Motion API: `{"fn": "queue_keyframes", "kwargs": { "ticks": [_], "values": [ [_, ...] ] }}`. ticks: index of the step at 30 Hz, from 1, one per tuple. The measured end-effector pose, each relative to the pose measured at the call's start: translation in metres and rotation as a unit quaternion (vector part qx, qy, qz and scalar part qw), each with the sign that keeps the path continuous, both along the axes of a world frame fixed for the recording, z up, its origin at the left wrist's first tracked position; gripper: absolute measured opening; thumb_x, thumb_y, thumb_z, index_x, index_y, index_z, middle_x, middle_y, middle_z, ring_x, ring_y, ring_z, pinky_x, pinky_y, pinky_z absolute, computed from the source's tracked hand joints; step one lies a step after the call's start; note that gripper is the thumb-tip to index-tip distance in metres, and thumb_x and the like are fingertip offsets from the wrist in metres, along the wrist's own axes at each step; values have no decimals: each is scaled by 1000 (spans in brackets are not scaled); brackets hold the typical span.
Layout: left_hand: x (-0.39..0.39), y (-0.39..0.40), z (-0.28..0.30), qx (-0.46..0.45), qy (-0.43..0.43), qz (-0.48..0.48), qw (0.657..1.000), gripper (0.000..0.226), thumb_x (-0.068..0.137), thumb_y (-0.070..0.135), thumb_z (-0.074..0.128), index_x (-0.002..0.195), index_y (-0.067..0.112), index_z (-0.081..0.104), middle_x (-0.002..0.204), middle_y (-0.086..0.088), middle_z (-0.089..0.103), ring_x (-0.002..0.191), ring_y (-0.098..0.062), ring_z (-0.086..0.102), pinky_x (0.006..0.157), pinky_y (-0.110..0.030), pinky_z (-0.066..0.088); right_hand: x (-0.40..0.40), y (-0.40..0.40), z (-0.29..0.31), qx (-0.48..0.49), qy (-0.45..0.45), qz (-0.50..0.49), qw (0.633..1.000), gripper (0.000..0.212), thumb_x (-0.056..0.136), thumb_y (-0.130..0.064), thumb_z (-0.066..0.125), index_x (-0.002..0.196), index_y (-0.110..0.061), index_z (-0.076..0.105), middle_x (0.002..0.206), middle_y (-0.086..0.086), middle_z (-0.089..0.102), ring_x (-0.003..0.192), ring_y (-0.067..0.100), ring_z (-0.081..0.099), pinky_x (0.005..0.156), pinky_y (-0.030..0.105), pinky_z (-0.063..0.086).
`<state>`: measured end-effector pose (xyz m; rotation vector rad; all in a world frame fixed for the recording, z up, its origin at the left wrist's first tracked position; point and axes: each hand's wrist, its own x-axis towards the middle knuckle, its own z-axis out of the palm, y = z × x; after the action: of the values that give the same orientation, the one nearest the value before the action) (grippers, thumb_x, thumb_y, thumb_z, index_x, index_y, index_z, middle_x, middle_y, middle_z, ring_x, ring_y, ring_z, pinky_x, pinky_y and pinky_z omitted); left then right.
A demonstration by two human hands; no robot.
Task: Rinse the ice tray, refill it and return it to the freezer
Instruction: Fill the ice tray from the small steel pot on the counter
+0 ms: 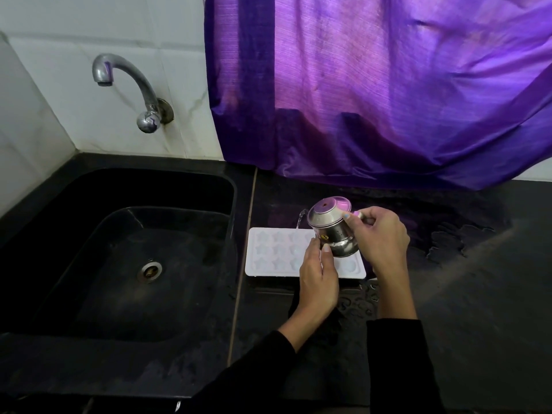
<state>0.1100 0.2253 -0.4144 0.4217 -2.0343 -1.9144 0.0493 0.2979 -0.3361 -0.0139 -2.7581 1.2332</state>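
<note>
A white ice tray (pixel 270 253) with star-shaped cells lies flat on the black counter, just right of the sink. Above its far right part a small steel jug (pixel 330 225) is tilted to the left, and a thin stream of water (pixel 299 220) runs from its spout into the tray. My right hand (pixel 380 237) grips the jug's handle from the right. My left hand (pixel 318 279) supports the jug's lower side with thumb and fingertips and covers part of the tray's near right cells.
A black sink (pixel 125 264) with a metal drain (pixel 149 271) fills the left side, under a steel tap (pixel 128 85) on the tiled wall. A purple curtain (pixel 388 85) hangs behind the counter. Water puddles lie on the counter (pixel 463 279) near the tray.
</note>
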Motion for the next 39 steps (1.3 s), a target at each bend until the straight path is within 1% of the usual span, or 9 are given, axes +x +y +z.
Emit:
{"fn": "queue_keyframes", "kwargs": {
  "ticks": [4, 10, 15, 20, 22, 25, 29, 32, 39],
  "values": [
    [0, 0, 0, 1, 1, -4, 1000, 35, 103, 20, 32, 134, 20, 47, 111, 24, 52, 98, 24, 45, 80, 5, 30, 0, 0, 0, -2, 3, -5, 1000, 23, 86, -43, 65, 89, -20, 67, 77, -4, 66, 77, 18, 60, 72, 28, 35],
    [1, 1, 0, -7, -2, -2, 1000, 34, 103, 22, 32, 133, 20, 49, 105, 26, 52, 96, 24, 45, 78, 5, 30, 3, 2, 1, -6, 7, -5, 1000, 23, 85, -42, 65, 90, -20, 68, 81, -5, 67, 83, 18, 62, 76, 28, 37],
    [3, 2, 2, -13, -2, -2, 1000, 35, 102, 23, 32, 134, 22, 48, 112, 22, 53, 99, 21, 45, 80, 5, 31, 4, 3, 1, -12, 5, -6, 1000, 24, 85, -42, 65, 92, -19, 68, 85, -3, 70, 86, 18, 63, 76, 29, 38],
    [3, 0, 3, -30, 3, 10, 999, 35, 102, 22, 33, 134, 21, 47, 116, 18, 51, 101, 19, 45, 81, 4, 30, 2, 6, -2, -42, 0, -7, 999, 23, 84, -44, 66, 87, -22, 68, 80, -5, 71, 82, 18, 66, 81, 35, 48],
    [4, -1, 3, -33, 9, 12, 999, 36, 102, 23, 33, 136, 19, 45, 125, 14, 52, 111, 12, 46, 89, 0, 32, 2, 6, -2, -54, -2, -6, 999, 21, 83, -43, 67, 85, -22, 68, 78, -5, 70, 80, 18, 67, 82, 37, 50],
    [4, -2, 4, -36, 24, 16, 999, 39, 102, 25, 33, 140, 16, 43, 135, 5, 51, 124, -3, 45, 103, -18, 37, 3, 5, -1, -71, -2, -4, 997, 20, 83, -42, 68, 83, -22, 67, 77, -7, 70, 78, 16, 67, 83, 40, 52],
    [5, -6, 5, -38, 32, 23, 999, 38, 102, 25, 33, 137, 17, 45, 132, 5, 53, 121, -2, 47, 98, -12, 38, 4, 2, 1, -73, 6, 1, 997, 20, 83, -41, 67, 85, -21, 68, 78, -7, 69, 79, 15, 66, 84, 43, 53],
    [5, -8, 6, -37, 30, 24, 999, 38, 102, 26, 32, 137, 17, 46, 131, 5, 54, 121, -4, 48, 102, -20, 39, 3, -1, 3, -60, 11, 8, 998, 21, 83, -42, 67, 86, -21, 68, 79, -7, 70, 80, 16, 66, 84, 43, 52],
    [8, -14, 5, -35, 13, 26, 999, 36, 102, 24, 32, 134, 20, 47, 122, 15, 53, 106, 15, 45, 85, 3, 30, 3, -11, 5, -32, 2, 27, 999, 23, 84, -42, 66, 90, -20, 69, 83, -4, 71, 84, 18, 64, 78, 32, 44]
  ]
}}
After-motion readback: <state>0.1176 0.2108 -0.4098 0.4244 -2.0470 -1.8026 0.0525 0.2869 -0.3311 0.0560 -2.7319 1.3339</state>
